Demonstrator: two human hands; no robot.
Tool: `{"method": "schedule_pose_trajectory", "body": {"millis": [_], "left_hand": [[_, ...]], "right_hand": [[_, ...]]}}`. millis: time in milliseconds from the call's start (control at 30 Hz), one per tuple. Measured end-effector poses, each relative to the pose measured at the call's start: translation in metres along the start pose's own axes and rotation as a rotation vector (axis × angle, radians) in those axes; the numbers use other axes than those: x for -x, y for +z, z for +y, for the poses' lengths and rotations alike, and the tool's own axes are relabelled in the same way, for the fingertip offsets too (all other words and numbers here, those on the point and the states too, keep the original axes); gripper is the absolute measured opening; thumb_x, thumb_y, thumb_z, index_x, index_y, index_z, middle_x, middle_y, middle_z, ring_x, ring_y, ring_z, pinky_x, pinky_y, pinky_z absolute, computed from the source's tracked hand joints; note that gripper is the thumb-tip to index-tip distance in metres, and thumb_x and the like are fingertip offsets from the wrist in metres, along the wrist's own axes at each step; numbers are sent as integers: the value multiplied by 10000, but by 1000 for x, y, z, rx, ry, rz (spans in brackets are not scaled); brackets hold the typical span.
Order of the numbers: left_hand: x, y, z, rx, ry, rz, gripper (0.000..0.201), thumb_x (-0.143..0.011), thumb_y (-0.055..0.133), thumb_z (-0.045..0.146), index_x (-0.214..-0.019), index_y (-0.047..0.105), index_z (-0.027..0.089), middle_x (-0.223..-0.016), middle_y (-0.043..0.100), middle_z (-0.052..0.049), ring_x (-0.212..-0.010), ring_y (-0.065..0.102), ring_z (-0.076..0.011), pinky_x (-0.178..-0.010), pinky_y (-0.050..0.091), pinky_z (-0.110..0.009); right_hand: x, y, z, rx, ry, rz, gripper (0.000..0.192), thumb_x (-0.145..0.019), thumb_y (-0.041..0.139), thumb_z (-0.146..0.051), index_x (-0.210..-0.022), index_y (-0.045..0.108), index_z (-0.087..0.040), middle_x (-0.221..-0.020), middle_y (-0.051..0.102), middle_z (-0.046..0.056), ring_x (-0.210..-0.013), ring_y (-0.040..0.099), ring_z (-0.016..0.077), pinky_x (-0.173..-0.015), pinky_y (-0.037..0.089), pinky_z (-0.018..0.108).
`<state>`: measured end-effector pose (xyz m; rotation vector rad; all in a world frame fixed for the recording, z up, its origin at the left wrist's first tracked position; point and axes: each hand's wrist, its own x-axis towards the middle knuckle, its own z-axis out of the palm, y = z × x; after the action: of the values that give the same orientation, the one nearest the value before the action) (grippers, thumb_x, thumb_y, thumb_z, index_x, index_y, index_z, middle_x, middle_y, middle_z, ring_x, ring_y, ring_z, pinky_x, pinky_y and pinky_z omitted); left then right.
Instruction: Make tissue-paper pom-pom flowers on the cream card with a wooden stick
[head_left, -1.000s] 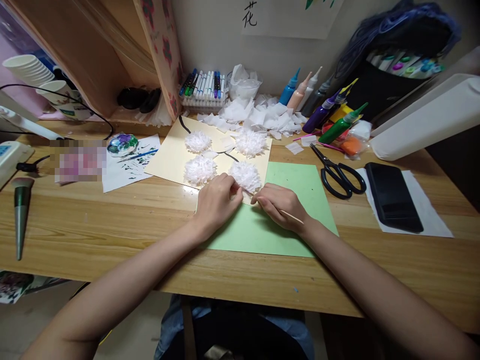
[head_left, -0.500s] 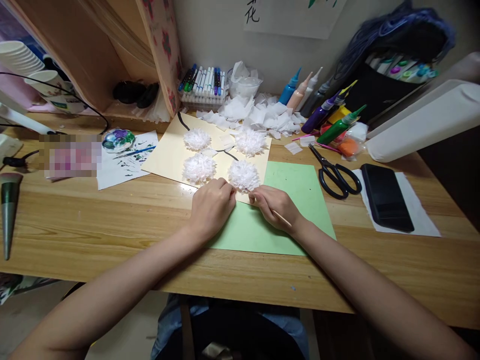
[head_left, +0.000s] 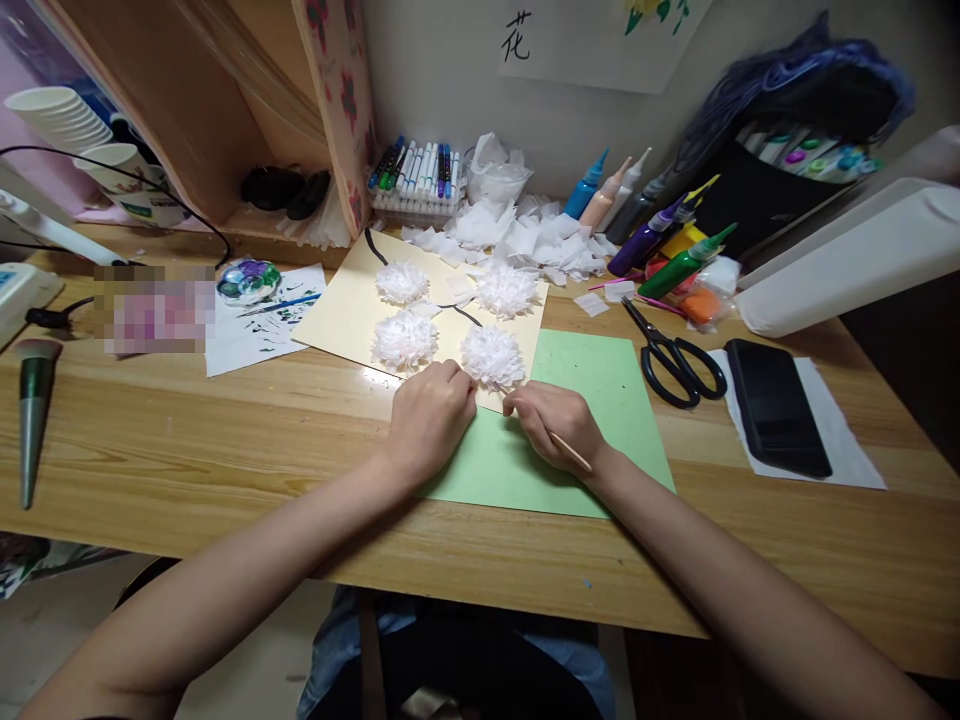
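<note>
Several fluffy white paper flowers lie on a cream sheet (head_left: 341, 315) with black painted stem strokes. My right hand (head_left: 559, 420) is closed around a thin wooden stick (head_left: 571, 452), whose back end shows over the wrist. The stick's front end is at the lower edge of the near right paper flower (head_left: 493, 356). My left hand (head_left: 433, 415) is a closed fist at the sheet's near edge, just left of that flower. Whatever its fingers hold is hidden. A green sheet (head_left: 585, 375) lies partly beneath the cream sheet and under both hands.
White tissue squares (head_left: 517, 235) are heaped behind the sheet, beside a marker box (head_left: 416, 190). To the right are paint bottles (head_left: 686, 265), black scissors (head_left: 671, 360) and a phone (head_left: 776, 405). A paint palette (head_left: 249, 282) and a makeup brush (head_left: 34, 420) lie at left.
The camera view has shifted slightly, so the desk items appear a little lower and further right. My right hand has drawn back slightly from the flower; both hands keep their closed grip.
</note>
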<state>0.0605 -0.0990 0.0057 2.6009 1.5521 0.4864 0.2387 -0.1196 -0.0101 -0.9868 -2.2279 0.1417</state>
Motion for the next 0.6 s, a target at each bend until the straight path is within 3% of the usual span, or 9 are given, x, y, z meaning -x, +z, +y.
{"method": "schedule_pose_trajectory", "body": {"millis": [367,500,600], "left_hand": [[1,1,-2,14,3,30,168,-865,510,178,-768,644,147,-803,665,-57,-720,588,-180,-584,373,-302],[3,0,-9,109,42,93,138,-859,522,181,-764,621,167,-776,646,-38,-730,583,-179,-618,419,-303],[1,-4,-14,200,95,160,75,-856,516,178,-851,589,160,-837,632,-56,-803,573,-187,-697,464,-323]], "right_hand": [[-4,2,-1,-50,150,-28,361,-968,291,-204,-700,533,-178,-594,545,21,-565,499,131,-575,385,263],[4,-6,-1,-190,87,165,350,-949,313,-195,-709,567,-173,-570,552,15,-500,452,122,-522,351,271],[10,-10,3,-446,384,352,448,-963,286,-275,-629,571,-185,-481,449,-15,-424,366,106,-455,292,262]]}}
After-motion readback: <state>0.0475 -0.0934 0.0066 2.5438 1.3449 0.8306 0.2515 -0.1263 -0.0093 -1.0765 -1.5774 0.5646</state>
